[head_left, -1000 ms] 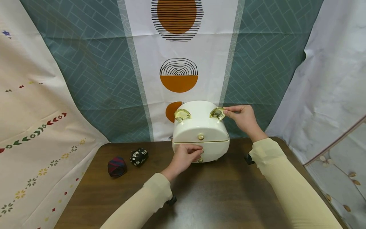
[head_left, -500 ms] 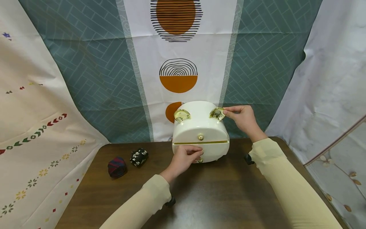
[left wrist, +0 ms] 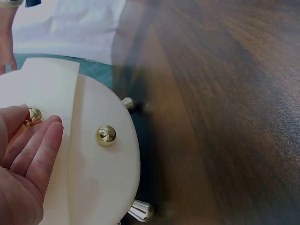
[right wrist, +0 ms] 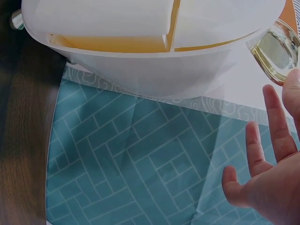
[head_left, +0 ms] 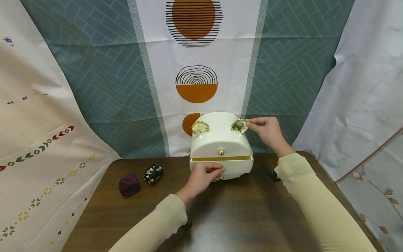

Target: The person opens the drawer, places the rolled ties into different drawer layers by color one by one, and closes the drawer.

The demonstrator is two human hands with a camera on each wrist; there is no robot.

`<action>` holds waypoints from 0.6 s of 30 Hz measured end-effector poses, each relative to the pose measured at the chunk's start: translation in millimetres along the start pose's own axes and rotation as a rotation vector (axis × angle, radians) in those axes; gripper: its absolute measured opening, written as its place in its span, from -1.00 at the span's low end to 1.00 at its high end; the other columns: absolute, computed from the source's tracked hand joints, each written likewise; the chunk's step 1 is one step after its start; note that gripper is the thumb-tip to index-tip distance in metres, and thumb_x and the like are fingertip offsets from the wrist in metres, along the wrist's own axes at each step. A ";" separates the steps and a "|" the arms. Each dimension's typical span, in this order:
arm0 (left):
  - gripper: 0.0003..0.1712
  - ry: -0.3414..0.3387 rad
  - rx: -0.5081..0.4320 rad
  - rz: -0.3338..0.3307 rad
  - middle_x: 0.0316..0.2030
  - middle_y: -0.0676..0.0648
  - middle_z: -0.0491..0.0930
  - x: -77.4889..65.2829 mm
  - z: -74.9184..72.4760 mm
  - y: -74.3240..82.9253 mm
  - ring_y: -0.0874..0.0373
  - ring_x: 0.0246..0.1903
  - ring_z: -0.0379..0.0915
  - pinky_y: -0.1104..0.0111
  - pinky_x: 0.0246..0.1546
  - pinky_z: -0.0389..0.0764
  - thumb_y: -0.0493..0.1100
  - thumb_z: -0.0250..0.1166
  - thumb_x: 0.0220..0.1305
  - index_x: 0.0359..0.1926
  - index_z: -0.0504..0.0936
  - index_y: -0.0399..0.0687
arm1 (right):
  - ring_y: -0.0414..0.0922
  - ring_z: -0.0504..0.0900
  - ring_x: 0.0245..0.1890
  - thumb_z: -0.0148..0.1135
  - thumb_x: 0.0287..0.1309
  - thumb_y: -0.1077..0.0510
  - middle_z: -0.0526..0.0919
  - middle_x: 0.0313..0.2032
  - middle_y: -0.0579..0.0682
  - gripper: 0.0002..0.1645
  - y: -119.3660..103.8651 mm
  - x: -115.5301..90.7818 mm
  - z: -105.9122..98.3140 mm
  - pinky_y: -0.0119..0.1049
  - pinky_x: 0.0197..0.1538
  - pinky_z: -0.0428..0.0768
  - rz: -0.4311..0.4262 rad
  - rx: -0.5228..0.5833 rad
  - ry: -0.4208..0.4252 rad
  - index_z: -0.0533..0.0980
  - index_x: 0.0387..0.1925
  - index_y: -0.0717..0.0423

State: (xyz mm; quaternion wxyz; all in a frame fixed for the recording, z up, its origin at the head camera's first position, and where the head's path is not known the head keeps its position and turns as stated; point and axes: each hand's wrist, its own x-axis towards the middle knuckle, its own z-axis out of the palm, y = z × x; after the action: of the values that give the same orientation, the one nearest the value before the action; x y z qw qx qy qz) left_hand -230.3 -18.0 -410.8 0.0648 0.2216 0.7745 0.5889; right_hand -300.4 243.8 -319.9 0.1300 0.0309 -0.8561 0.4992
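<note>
At back of surface (head_left: 252,217) | drawing middle drawer (head_left: 237,168) of white box (head_left: 220,136) further out than a second ago, so partway opened | pinching gold knob (left wrist: 34,113) with left hand (head_left: 201,177), gold ear (head_left: 238,125) seemingly pinched by right hand (head_left: 267,131)

In all three views, no word, label, brand or number can be read. The white box (head_left: 220,138) shows no legible writing on its front, and the prints on the hanging cloth (head_left: 233,52) and on the cream cloth (head_left: 37,115) are shapes and patterns, not letters. On the small black bundle (head_left: 153,174) the white marks are too small to tell, and the red and blue bundle (head_left: 129,184) shows only stripes.
</note>
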 end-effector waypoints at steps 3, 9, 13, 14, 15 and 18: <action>-0.78 0.004 0.011 -0.001 -0.25 -0.26 0.69 -1.9 0.7 1.4 0.25 -0.45 0.63 0.13 -0.36 0.67 -0.25 0.29 0.19 -0.16 0.70 -0.24 | -0.02 0.55 0.06 0.33 0.08 0.04 0.68 -0.09 0.13 -0.67 0.7 0.1 0.2 -0.02 0.07 0.54 -0.002 -0.002 0.000 0.66 -0.14 0.12; -0.78 0.000 0.037 -0.013 -0.23 -0.22 0.70 -7.5 1.5 7.6 -0.07 -0.31 0.65 0.15 -0.36 0.67 -0.24 0.30 0.19 -0.15 0.70 -0.24 | -0.04 0.55 0.07 0.34 0.04 -0.08 0.69 -0.10 0.11 -0.60 1.3 1.3 0.0 -0.04 0.06 0.55 -0.003 -0.012 -0.001 0.67 -0.15 0.08; -0.78 -0.002 0.054 -0.020 -0.25 -0.23 0.70 -7.6 3.6 1.3 -0.11 -0.30 0.63 0.18 -0.37 0.67 -0.23 0.30 0.18 -0.16 0.70 -0.21 | -0.05 0.56 0.05 0.35 0.02 -0.10 0.69 -0.10 0.10 -0.58 1.7 1.2 0.2 -0.06 0.05 0.55 -0.008 -0.013 0.004 0.67 -0.16 0.07; -0.79 0.000 0.058 -0.023 -0.26 -0.22 0.70 -6.9 4.3 -2.5 -0.09 -0.31 0.64 0.20 -0.38 0.67 -0.22 0.30 0.18 -0.16 0.71 -0.19 | -0.06 0.57 0.05 0.35 0.01 -0.10 0.69 -0.11 0.10 -0.59 1.6 1.2 0.4 -0.07 0.05 0.56 -0.010 -0.013 0.006 0.68 -0.16 0.07; -0.80 0.003 0.061 -0.021 -0.27 -0.21 0.70 -6.0 4.9 -6.6 -0.07 -0.32 0.64 0.22 -0.39 0.67 -0.21 0.31 0.18 -0.17 0.71 -0.16 | -0.05 0.56 0.05 0.35 0.01 -0.11 0.69 -0.11 0.10 -0.58 1.7 1.2 0.4 -0.07 0.05 0.55 -0.011 -0.016 0.006 0.68 -0.16 0.07; -0.82 0.009 0.073 -0.017 -0.31 -0.15 0.72 -4.4 6.8 -18.6 0.02 -0.35 0.63 0.32 -0.42 0.66 -0.16 0.32 0.17 -0.20 0.73 -0.06 | -0.04 0.56 0.06 0.34 0.01 -0.11 0.69 -0.10 0.10 -0.57 2.1 0.9 0.4 -0.06 0.05 0.55 -0.009 -0.022 0.001 0.67 -0.15 0.07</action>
State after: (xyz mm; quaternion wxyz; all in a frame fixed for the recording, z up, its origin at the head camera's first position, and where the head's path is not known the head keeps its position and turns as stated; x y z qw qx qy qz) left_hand -228.9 -17.6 -431.0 0.0584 0.2145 0.7977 0.5606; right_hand -301.7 244.6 -321.7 0.1332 0.0332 -0.8612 0.4893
